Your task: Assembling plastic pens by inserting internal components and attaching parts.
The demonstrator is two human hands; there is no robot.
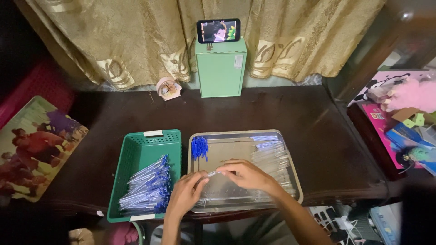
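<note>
Hands meet over the metal tray (290, 169) in the head view, the only view you have. Your left hand (185, 194) and right hand (247, 174) each pinch one end of a clear pen barrel (213, 173), both grips grasping it just above the tray floor. Behind it, a clump of blue pen caps (199, 147) lies at the tray's far left corner, and a row of clear barrels (271, 159) runs along its right side. Just beside the tray on the dark tabletop (281, 111), the green basket (136, 156) holds a heap of finished blue pens (149, 187). My judgement: you are mid-assembly on one pen. Your next move calls for a steady pinch and keeping the parts in line.
</note>
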